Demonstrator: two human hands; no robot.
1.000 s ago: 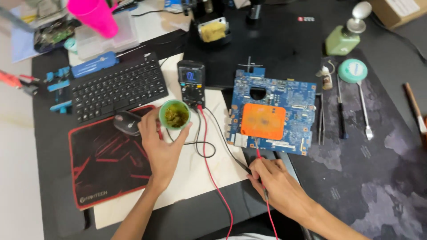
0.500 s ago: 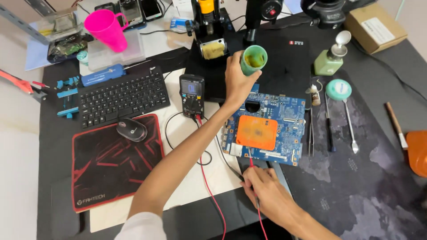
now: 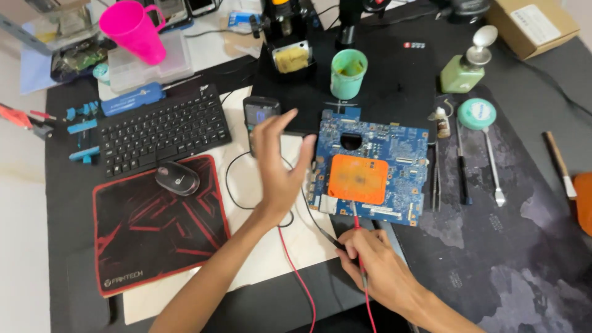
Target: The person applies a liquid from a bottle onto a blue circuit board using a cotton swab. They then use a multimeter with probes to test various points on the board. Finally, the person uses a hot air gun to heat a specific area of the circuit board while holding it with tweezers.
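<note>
1. Right hand (image 3: 379, 268) was down near the front edge of the desk, fingers curled tight around a red multimeter probe (image 3: 357, 231) and a black one (image 3: 327, 237), red tip touching the lower edge of the blue laptop motherboard (image 3: 370, 166).
2. That board lay flat in the middle of the bench, with an orange square pad (image 3: 357, 179) stuck on it.
3. Left hand (image 3: 277, 166) hovered open, fingers spread, gripping nothing, just left of the board and over the dark handheld multimeter (image 3: 259, 117).
4. Small green tin of flux paste (image 3: 348, 74) stood upright on the black mat just behind the board, well apart from both hands.
5. Black keyboard (image 3: 163, 129) and mouse (image 3: 177, 177) sat off to the left.
</note>
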